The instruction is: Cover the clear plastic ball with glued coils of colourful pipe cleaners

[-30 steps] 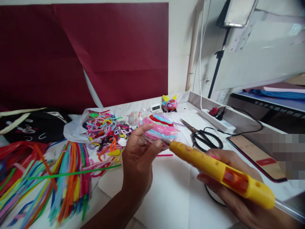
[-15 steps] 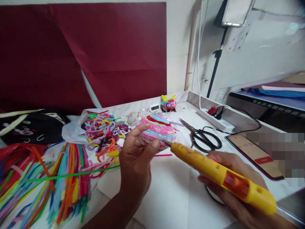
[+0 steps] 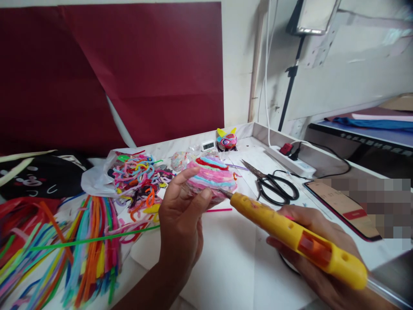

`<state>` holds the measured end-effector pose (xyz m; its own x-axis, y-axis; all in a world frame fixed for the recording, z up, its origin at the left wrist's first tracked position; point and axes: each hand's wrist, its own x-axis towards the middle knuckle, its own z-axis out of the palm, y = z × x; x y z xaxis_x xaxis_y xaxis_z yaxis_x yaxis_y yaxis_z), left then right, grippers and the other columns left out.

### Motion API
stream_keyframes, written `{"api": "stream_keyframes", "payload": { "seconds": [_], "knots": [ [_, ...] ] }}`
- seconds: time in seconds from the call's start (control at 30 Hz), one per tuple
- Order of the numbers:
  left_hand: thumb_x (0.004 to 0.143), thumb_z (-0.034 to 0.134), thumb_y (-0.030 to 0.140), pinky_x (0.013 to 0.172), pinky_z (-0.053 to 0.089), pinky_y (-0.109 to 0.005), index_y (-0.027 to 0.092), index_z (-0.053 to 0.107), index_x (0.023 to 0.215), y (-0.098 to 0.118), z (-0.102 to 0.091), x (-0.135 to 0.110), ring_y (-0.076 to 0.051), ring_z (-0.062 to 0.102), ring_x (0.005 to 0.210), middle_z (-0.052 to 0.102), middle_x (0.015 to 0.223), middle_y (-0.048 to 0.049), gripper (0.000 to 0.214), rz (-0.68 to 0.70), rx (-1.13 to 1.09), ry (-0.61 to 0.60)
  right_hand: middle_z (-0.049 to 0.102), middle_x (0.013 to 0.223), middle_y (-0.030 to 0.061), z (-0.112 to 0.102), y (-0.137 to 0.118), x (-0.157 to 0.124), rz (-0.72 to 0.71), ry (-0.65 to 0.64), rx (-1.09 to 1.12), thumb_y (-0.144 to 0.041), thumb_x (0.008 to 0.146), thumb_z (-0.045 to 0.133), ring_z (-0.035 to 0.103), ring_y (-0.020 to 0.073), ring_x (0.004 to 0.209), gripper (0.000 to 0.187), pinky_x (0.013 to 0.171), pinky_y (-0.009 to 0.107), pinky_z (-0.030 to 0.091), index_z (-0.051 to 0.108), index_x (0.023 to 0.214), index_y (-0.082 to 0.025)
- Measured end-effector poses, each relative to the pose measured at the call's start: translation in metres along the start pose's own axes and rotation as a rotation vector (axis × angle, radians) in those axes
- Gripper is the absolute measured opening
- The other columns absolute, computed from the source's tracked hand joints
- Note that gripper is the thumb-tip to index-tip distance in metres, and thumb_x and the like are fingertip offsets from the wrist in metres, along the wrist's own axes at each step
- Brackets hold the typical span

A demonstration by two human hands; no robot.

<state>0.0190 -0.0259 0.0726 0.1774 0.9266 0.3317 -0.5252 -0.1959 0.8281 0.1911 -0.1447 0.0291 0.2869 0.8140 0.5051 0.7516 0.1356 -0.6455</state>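
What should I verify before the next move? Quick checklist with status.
1. Left hand grips the striped fuzzy piece: ok, held between thumb and fingers.
2. Right hand holds the yellow hot-glue gun: ok.
3. Glue stick loaded: ok, a clear stick protrudes from the rear.
4. Thumb well clear of the nozzle: not ok, the tip points in close beside it.
5. Nozzle hot: cannot tell.
6. Black-handled scissors out of both hands: ok, lying on the table.
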Motion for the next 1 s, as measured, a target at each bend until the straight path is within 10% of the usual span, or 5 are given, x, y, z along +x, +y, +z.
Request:
{"api": "stream_keyframes", "payload": {
  "seconds": [1.0],
  "knots": [
    [0.074, 0.075, 0.014, 0.067, 0.061, -0.024, 0.022, 0.067, 0.107, 0.0002, 0.0012, 0.0015, -0.01, 0.068, 0.061, 0.074, 0.078, 0.0011, 0.035, -0.027, 0.002, 0.035, 0.07, 0.069, -0.0039, -0.001, -0.0092, 0.0022, 0.064, 0.024, -0.116, -0.052, 0.084, 0.054, 0.066, 0.02, 0.056, 0.02, 0.05, 0.028, 0.052, 0.065, 0.096, -0.04]
  ]
}}
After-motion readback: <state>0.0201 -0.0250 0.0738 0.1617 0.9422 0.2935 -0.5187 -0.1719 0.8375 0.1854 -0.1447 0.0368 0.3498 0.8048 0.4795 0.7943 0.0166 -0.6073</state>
